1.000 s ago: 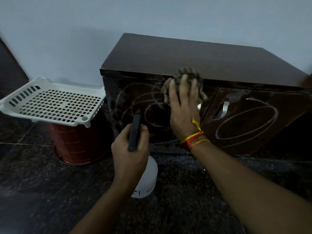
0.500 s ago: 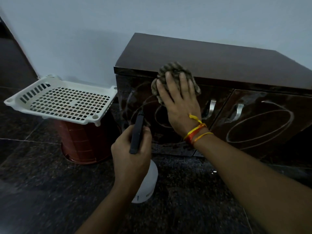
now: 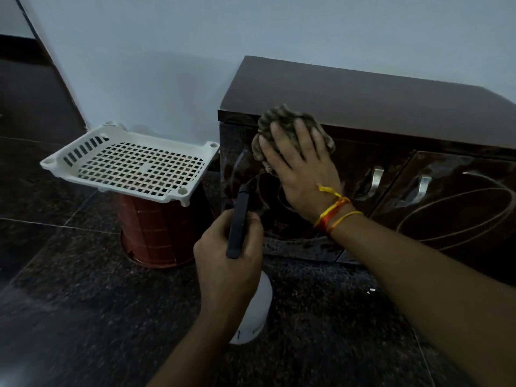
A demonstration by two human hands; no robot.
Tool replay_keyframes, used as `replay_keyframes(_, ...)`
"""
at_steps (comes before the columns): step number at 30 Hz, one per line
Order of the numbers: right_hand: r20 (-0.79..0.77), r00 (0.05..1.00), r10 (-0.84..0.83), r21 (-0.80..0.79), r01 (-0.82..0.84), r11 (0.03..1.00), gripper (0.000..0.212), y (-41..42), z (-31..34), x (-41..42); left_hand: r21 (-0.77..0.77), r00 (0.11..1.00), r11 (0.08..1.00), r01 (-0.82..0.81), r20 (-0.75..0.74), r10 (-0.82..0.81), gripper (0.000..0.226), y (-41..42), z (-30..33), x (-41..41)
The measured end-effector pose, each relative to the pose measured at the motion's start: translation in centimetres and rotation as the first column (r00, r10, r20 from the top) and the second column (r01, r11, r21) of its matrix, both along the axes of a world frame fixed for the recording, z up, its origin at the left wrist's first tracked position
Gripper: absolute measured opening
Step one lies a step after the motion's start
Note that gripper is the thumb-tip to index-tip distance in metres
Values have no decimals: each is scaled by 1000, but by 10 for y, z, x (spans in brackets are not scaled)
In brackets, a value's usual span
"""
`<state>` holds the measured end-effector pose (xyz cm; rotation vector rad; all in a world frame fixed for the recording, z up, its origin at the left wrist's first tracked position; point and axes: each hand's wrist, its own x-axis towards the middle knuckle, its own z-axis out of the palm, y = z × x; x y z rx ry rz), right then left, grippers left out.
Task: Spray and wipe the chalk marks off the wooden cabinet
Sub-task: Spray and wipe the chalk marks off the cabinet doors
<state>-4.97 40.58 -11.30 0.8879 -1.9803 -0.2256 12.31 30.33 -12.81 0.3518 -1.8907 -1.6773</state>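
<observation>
At cabinet front's top-left corner, flat right hand has swept cloth leftward; left hand grips bottle. Right-door chalk remains.

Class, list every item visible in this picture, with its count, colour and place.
dark brown wooden cabinet: one, dark brown, against the wall
white chalk marks: several loops, white, on both doors
curved metal door handles: two, silver, on the doors
crumpled ribbed cloth: one, grey-brown, pressed on the left door's top
white plastic spray bottle: one, white, black head, before the left door
upturned round bucket: one, red-brown, left of the cabinet
perforated plastic tray: one, white, atop the bucket
wrist threads: several, yellow and red, right wrist
left grip: one, curled round the spray head
right grip: one, flat on the cloth
</observation>
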Motion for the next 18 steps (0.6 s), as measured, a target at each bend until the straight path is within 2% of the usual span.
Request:
replay_keyframes(5, -62, 995, -76, -9, 75, 997, 65, 23, 6, -1, -2, 1000, 1000, -19, -18, 19, 19, -1, 7, 5)
replay_keyframes(8, -59, 997, -41, -25, 40, 999, 63, 4, 7, 1, -27, 999, 999, -35, -17, 34, 18, -6, 6, 10)
replay_keyframes(11, -19, 999, 44, 53, -43, 998, 62, -24, 5, -1, -38, 999, 998, -49, -4, 49, 25, -11, 5, 12)
replay_keyframes(15, 35, 994, 103, 273, -109, 956, 65, -26, -13, 0, -28, 998, 997, -70, 4, 70, 25, -13, 7, 11)
replay_keyframes(16, 29, 995, 99, 294, -103, 950, 65, -23, -12, 1, -24, 998, 998, -65, 2, 65, 25, -12, 8, 12)
replay_keyframes(18, -16, 998, 65, 230, -60, 971, 61, -19, -2, 2, -23, 999, 999, -48, 2, 48, 25, -11, 9, 13)
